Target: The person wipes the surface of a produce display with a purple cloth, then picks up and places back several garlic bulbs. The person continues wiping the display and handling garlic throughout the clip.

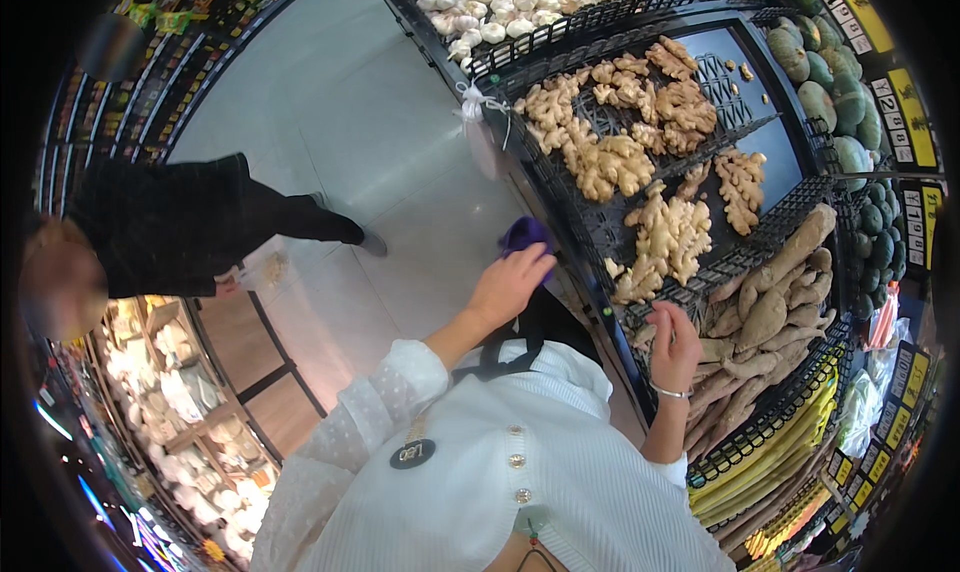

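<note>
My left hand (510,285) grips a bunched purple cloth (526,234) beside the dark frame of the produce stand. My right hand (673,347), with a bracelet at the wrist, hovers over the stand's front edge with no item visible in it; its fingers are slightly bent and loosely apart. Just beyond its fingertips lies a large piece of ginger root (667,234). More ginger (611,167) is spread in a black plastic crate (600,223). To the right of that hand, long brown tubers (765,317) fill another crate.
Garlic bulbs (502,2) fill a crate at the top. A white plastic bag (472,107) is tied to the stand's edge. Pumpkins (847,96) and price signs line the right. A person in dark clothes (172,227) walks on the tiled floor (367,107), near wooden bins (184,388).
</note>
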The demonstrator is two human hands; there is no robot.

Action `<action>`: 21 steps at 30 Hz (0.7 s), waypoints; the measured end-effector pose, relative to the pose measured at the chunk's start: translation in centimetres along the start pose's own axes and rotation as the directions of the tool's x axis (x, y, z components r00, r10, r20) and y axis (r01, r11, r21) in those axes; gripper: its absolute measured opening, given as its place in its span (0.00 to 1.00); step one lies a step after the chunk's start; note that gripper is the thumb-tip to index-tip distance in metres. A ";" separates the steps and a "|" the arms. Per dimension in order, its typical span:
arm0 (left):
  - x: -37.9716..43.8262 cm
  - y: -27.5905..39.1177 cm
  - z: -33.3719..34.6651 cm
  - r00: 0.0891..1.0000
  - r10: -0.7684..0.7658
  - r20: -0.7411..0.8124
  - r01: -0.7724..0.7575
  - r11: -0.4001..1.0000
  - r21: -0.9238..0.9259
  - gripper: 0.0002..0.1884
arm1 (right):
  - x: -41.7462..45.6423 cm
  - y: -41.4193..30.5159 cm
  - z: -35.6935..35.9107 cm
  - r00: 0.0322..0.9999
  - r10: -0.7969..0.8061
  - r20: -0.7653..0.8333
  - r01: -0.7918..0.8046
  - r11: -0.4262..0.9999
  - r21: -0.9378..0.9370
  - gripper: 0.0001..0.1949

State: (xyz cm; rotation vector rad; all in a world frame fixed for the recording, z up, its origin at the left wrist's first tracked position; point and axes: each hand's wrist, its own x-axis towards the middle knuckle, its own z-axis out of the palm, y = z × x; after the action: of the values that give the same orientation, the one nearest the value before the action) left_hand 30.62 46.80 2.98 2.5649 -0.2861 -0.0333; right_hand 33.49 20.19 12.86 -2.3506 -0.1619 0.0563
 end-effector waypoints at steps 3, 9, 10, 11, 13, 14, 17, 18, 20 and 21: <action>4.4 -2.1 -1.1 0.976 0.190 0.109 -0.200 0.976 0.090 0.26 | 5.0 -2.8 2.4 0.998 -0.014 0.054 0.012 1.000 0.028 0.07; 8.8 -6.5 -3.2 0.970 0.057 0.235 -0.093 0.985 0.146 0.28 | 10.3 -4.2 3.3 0.998 0.007 0.065 -0.005 1.000 -0.026 0.07; 9.3 -7.8 -4.1 0.978 0.012 0.209 -0.050 0.983 0.179 0.28 | 11.0 -4.4 3.3 0.999 0.022 0.043 -0.020 0.998 -0.051 0.07; 9.9 -9.2 -5.1 0.983 -0.030 0.183 -0.009 0.978 0.210 0.28 | 11.5 -4.7 3.3 0.999 0.038 0.019 -0.036 0.996 -0.077 0.07; 11.9 -12.9 -6.5 0.996 -0.066 0.063 0.048 0.967 0.249 0.29 | 12.3 -5.3 3.6 0.997 0.073 -0.024 -0.075 0.995 -0.069 0.07; 13.0 -14.7 -7.5 0.996 -0.063 0.059 0.045 0.961 0.271 0.27 | 12.7 -5.9 3.8 0.995 0.090 -0.042 -0.092 0.994 -0.062 0.07; 15.6 -17.0 -9.8 0.982 -0.096 0.159 0.064 0.979 0.195 0.23 | 14.0 -7.9 5.1 0.990 0.111 -0.088 -0.116 0.992 -0.054 0.07; 16.4 -17.5 -10.6 0.971 -0.104 0.215 0.073 0.986 0.149 0.22 | 14.4 -8.8 5.9 0.988 0.113 -0.109 -0.118 0.992 -0.037 0.07; 17.0 -17.9 -12.1 0.947 -0.168 0.272 0.188 0.981 -0.046 0.20 | 15.5 -10.5 8.2 0.983 0.128 -0.135 -0.124 0.992 0.034 0.06; 17.4 -18.4 -12.9 0.927 -0.198 0.318 0.252 0.958 -0.139 0.19 | 16.1 -11.5 9.4 0.984 0.112 -0.138 -0.106 0.993 0.044 0.07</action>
State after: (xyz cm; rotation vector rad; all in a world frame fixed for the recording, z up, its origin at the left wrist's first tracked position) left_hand 52.27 65.04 4.74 2.3959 -0.0915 -0.5174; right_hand 47.48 36.99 14.42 -2.3154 0.0368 -0.0524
